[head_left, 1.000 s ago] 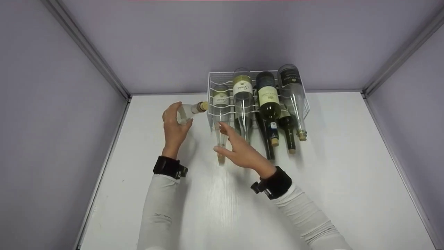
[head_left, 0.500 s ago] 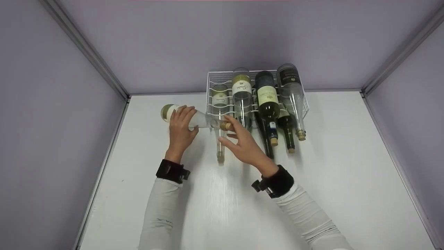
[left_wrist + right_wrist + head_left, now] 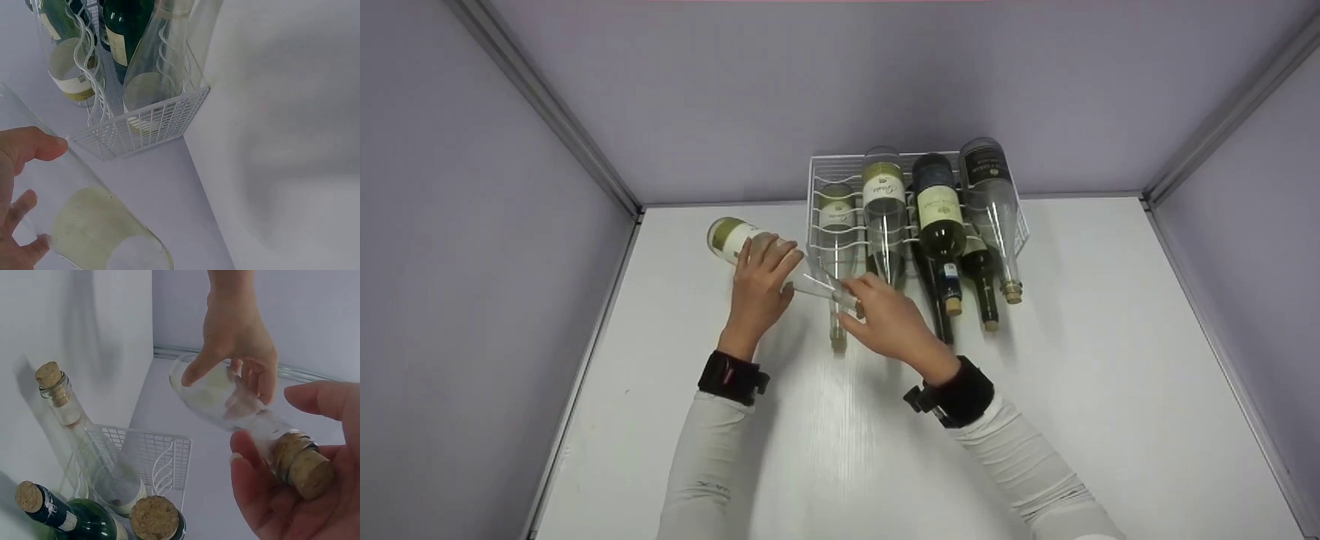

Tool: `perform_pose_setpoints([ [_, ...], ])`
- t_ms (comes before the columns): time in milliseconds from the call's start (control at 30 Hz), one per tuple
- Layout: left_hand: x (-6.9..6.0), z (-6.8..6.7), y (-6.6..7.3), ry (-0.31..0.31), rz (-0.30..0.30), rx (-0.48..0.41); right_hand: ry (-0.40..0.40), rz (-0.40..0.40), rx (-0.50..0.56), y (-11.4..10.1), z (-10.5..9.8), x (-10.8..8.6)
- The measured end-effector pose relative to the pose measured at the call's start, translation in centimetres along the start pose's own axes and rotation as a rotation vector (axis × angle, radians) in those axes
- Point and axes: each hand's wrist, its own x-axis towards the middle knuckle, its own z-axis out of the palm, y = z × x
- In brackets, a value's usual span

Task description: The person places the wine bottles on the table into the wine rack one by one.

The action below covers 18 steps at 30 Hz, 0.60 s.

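Note:
A clear corked wine bottle [image 3: 730,237] with a pale label hangs above the table, left of the rack. My left hand [image 3: 759,296] grips it round the body, fingers over the top and thumb on the near side. The bottle slants, its base up to the left and its neck down to the right. My right hand [image 3: 889,315] holds the neck, the fingers curling beneath it in the right wrist view, where the cork [image 3: 313,475] lies over the palm. In the left wrist view the bottle's pale label [image 3: 84,225] shows below my left fingers.
A white wire rack [image 3: 812,180] stands against the back wall. Several bottles lie in it on two levels, necks toward me, including a clear bottle [image 3: 838,240] at lower left and a dark green bottle [image 3: 941,225] on top. Walls enclose the white table [image 3: 840,450].
The bottle in my left hand has swung from pointing away to lying crosswise, its neck now lower and to the right. My right hand has closed round the neck.

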Motion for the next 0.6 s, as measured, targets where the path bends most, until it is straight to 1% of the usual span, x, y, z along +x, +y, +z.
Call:
perform_pose_setpoints([
  [167, 0.2, -0.3, 0.6, -0.024, 0.041, 0.022, -0.042, 0.074, -0.082, -0.6, 0.4, 0.2],
  [267, 0.4, -0.5, 0.9, -0.032, 0.061, 0.032, -0.04, 0.108, -0.115, -0.8, 0.8, 0.2],
  [433, 0.6, -0.9, 1.4, -0.049, 0.081, 0.033, 0.009, 0.14, -0.118, -1.0, 1.4, 0.1],
  [533, 0.6, -1.1, 1.5, -0.058, 0.087, 0.034, 0.051, 0.143, -0.08, -0.9, 1.8, -0.1],
  [600, 0.7, -1.3, 1.5, -0.066, 0.08, 0.031, 0.075, 0.135, -0.048, -0.8, 2.1, -0.2],
])
